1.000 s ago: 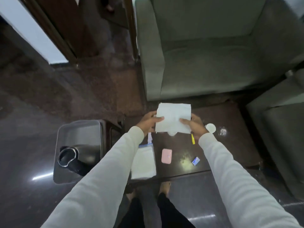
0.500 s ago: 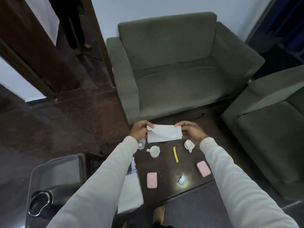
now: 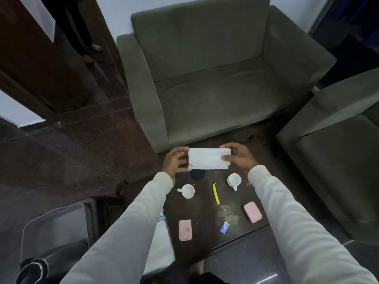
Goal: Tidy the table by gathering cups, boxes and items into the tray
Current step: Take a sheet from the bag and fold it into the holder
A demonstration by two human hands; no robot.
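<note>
Both hands are up over the far edge of the table [image 3: 202, 210], the left hand [image 3: 176, 161] and right hand [image 3: 238, 156] each pinching an end of a folded white tissue [image 3: 208, 158], so the step in hand looks like folding it flat before any gathering starts. Nothing has gone in the tray [image 3: 53, 228], which sits off at eight o'clock beside the table; two cups [image 3: 188, 191], a yellow stick [image 3: 215, 193], two pink boxes [image 3: 185, 229] and a small blue packet [image 3: 224, 227] lie spread between six and twelve. Next, I'd guess, the tissue has to be carried left to the tray or set down to free a hand for a cup.
</note>
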